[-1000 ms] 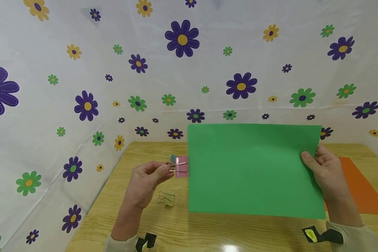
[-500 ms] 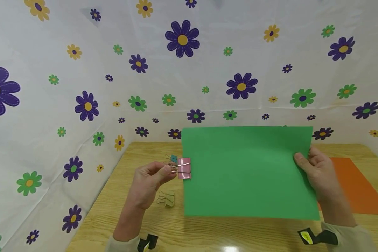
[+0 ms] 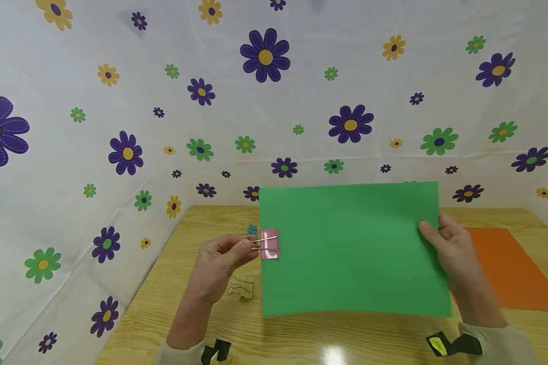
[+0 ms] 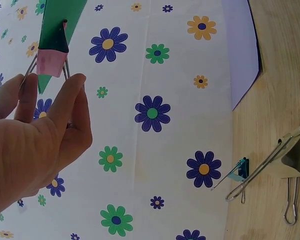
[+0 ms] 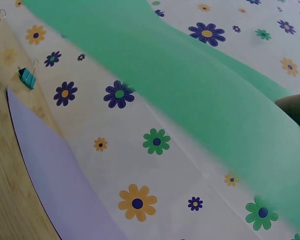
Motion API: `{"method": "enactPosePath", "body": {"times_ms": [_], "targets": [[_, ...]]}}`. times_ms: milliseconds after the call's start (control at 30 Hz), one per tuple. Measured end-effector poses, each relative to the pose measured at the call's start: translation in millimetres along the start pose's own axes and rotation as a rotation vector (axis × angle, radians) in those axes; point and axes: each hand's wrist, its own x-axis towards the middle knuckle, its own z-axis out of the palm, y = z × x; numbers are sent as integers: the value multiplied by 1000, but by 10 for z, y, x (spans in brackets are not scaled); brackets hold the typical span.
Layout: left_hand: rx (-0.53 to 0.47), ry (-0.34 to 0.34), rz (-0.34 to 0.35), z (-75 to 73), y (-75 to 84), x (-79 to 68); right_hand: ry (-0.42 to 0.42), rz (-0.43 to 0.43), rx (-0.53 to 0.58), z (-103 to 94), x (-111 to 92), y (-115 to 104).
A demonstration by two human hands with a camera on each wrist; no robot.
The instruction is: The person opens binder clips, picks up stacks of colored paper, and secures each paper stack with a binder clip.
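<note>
A green sheet of paper (image 3: 351, 248) is held up above the table, slightly bowed. My left hand (image 3: 214, 268) pinches the wire handles of a pink binder clip (image 3: 269, 252), whose body overlaps the sheet's left edge. In the left wrist view, thumb and fingers press the handles of the pink clip (image 4: 51, 62) from both sides, with the green paper (image 4: 60, 25) at its mouth. My right hand (image 3: 456, 253) grips the sheet's right edge, thumb in front and fingers behind. Only a bit of that hand (image 5: 296, 107) shows in the right wrist view.
Left of the sheet, a pale yellow binder clip (image 3: 242, 288) lies on the wooden table (image 3: 173, 284), with a teal binder clip (image 3: 252, 229) farther back. An orange sheet (image 3: 507, 268) lies at the right. A lilac sheet (image 5: 55, 180) shows in the wrist views. Flowered cloth (image 3: 301, 101) hangs behind.
My right hand has moved left with the green sheet. The sheet's left edge has slid in behind the pink clip's front face, while the left hand has shifted slightly right.
</note>
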Motion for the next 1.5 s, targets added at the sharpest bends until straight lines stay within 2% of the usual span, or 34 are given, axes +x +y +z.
{"method": "enactPosePath", "body": {"times_ms": [367, 533, 800, 933, 1133, 1333, 1400, 1500], "targets": [[13, -21, 3, -23, -5, 2, -49, 4, 102, -31, 1, 13], [10, -13, -15, -11, -7, 7, -70, 6, 102, -47, -9, 17], [-10, 58, -102, 32, 7, 26, -64, -15, 100, -31, -16, 26], [7, 43, -150, 20, 19, 24, -41, -22, 82, -15, -21, 29], [119, -45, -215, -10, 41, 13, -41, -31, 50, -7, -26, 19], [287, -244, -228, -111, 39, -1, -29, -55, 29, -17, -24, 6], [323, -310, -236, -149, 30, 1, -27, -57, 21, -24, -25, 0], [354, -372, -261, -196, 12, 6, -38, -65, -3, -29, -19, -10]]}}
